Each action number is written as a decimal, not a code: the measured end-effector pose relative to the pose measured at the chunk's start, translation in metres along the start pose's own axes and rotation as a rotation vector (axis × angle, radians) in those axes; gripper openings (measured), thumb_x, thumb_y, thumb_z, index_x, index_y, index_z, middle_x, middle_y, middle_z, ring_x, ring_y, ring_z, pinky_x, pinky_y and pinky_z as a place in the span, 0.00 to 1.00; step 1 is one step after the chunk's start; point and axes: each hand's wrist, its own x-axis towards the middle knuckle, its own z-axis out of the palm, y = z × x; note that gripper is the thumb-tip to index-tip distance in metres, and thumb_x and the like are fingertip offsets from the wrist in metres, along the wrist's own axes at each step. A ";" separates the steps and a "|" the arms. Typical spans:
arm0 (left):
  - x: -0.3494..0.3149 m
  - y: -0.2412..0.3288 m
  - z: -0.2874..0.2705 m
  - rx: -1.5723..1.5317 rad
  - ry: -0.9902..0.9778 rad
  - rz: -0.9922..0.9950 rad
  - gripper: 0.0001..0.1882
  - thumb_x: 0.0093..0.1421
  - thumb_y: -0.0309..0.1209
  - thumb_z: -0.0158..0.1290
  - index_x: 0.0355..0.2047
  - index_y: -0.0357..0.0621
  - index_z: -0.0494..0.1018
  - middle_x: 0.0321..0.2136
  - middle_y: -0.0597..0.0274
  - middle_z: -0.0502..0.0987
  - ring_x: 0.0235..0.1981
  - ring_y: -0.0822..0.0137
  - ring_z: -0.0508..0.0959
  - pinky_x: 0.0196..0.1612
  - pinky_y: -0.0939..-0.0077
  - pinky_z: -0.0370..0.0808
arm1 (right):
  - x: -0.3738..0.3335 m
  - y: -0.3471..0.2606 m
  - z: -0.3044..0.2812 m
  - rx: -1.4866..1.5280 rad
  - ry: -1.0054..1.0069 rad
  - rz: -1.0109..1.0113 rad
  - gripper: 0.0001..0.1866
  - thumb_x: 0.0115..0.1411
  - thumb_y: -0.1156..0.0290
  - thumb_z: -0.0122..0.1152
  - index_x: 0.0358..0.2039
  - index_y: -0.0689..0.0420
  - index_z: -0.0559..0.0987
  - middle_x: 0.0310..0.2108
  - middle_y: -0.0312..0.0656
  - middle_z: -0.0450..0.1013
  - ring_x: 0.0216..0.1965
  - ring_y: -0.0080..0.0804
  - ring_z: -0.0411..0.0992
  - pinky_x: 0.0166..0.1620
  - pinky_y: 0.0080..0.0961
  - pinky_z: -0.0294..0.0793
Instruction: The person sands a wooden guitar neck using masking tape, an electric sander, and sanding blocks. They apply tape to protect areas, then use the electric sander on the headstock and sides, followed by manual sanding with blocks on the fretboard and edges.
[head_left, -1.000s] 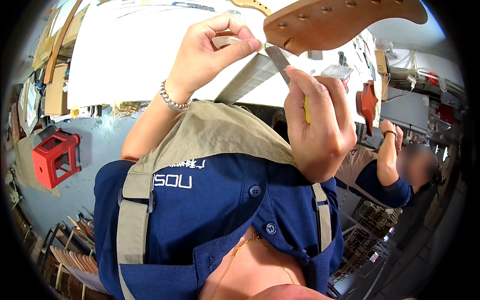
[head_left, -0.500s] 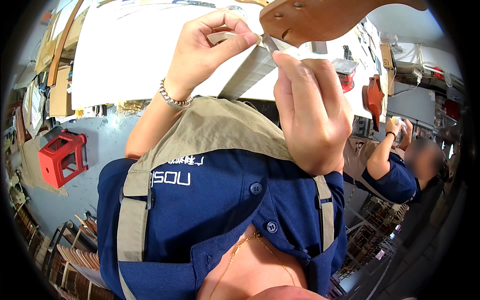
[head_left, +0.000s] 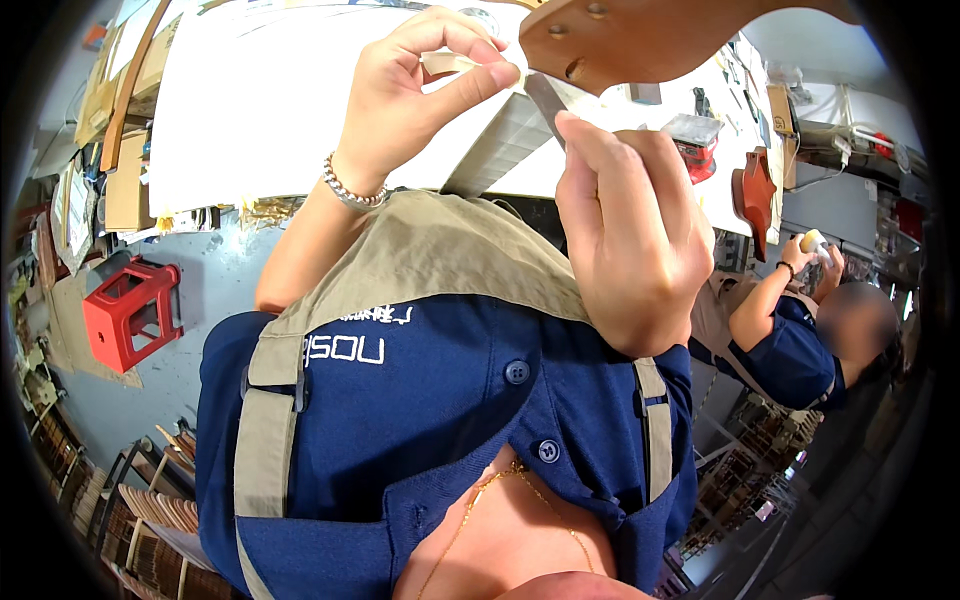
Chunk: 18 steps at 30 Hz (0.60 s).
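A brown wooden guitar headstock [head_left: 650,45] with round holes juts in at the top. Below it, a fretboard [head_left: 505,145] covered in pale greyish bands slants down toward my apron. Between the thumb and index finger of my left hand [head_left: 385,115], closed in a pinch, is a pale strip of tape [head_left: 445,64] that curls back into the palm. My right hand [head_left: 635,225] is closed around a flat, narrow metal blade [head_left: 544,100]. The blade's tip sits by the headstock's lower left corner, a little apart from my left fingertips.
A white-topped bench [head_left: 250,110] spreads beneath the work. On its right are a red sander-like tool [head_left: 695,142] and a reddish-brown wooden piece [head_left: 752,200] at the edge. A red stool [head_left: 130,310] stands on the floor at left. Another person [head_left: 785,335] works at right, holding something pale.
My right hand has drawn slightly back to the right, and more of the blade shows. The left hand keeps its pinch on the tape, almost unmoved.
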 end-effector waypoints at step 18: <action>0.003 -0.005 -0.012 -0.068 0.035 0.143 0.02 0.56 0.20 0.54 0.30 0.35 0.74 0.33 0.60 0.74 0.42 0.64 0.76 0.46 0.75 0.71 | 0.007 -0.002 0.007 0.116 -0.228 0.100 0.14 0.44 0.86 0.62 0.34 0.60 0.78 0.26 0.40 0.68 0.22 0.33 0.70 0.24 0.25 0.69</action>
